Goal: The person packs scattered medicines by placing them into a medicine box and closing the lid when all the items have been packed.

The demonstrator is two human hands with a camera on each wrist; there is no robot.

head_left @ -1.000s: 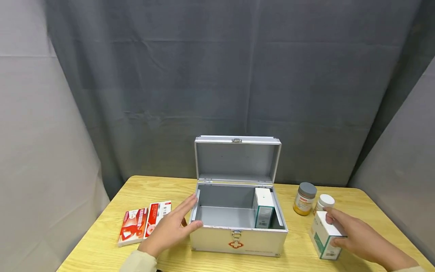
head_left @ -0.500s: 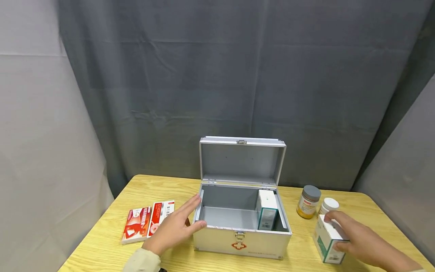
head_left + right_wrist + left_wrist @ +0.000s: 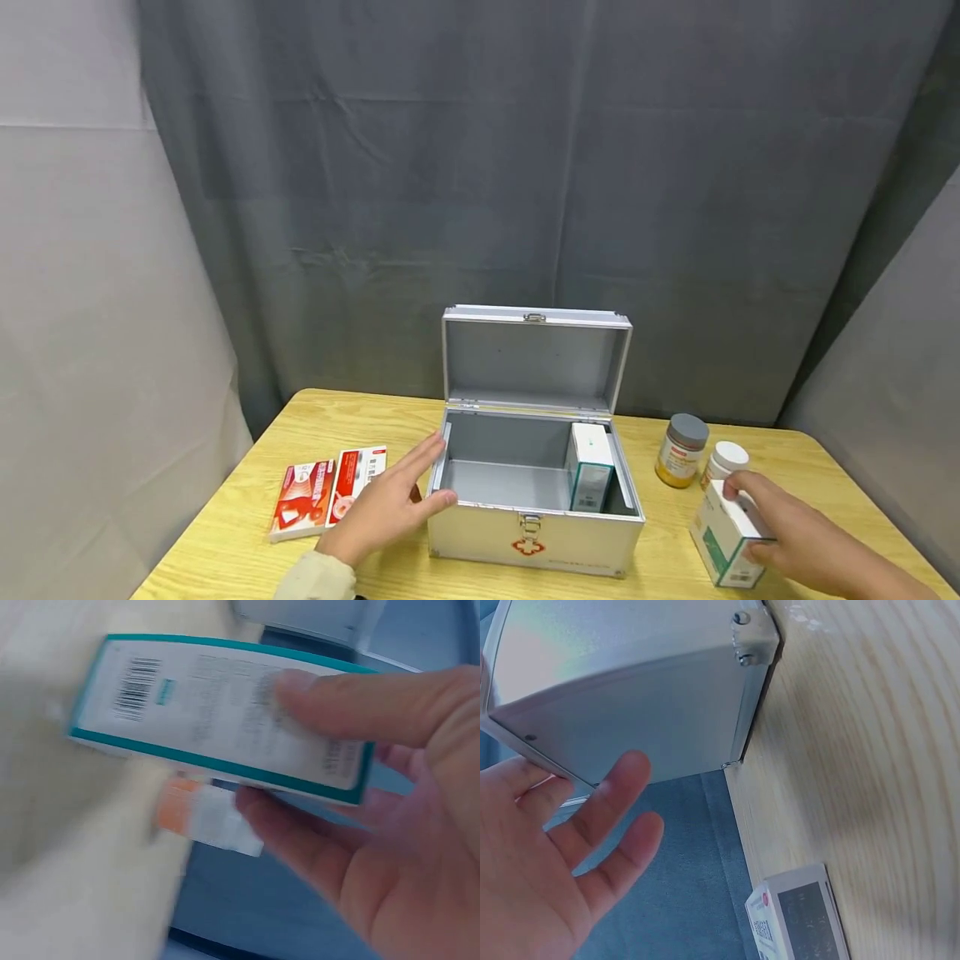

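Note:
My right hand [image 3: 798, 533] grips a white medicine box [image 3: 727, 537] with green trim at the right of the table. In the right wrist view the thumb lies on the barcoded face of this medicine box [image 3: 217, 712], with fingers along its lower edge. My left hand [image 3: 390, 508] rests with extended fingers at the left rim of an open silver first-aid case [image 3: 525, 542]. The left wrist view shows that hand [image 3: 562, 855] beside the case's side wall [image 3: 637, 712]. Inside the case, a similar white-and-green box [image 3: 590, 467] stands against the right side.
Behind the held box are a grey-capped bottle [image 3: 682, 450] and a smaller white-capped bottle [image 3: 724, 462]. Two red-and-white boxes lie on the left, one with a red front [image 3: 302, 497], the other partly behind my left hand [image 3: 358, 475]. The case's raised lid [image 3: 536, 362] stands before a grey curtain [image 3: 450, 167].
The head view has shifted slightly, moving the scene a little right and down. Both hands keep nearly the same places relative to the case, the right one still gripping the medicine box.

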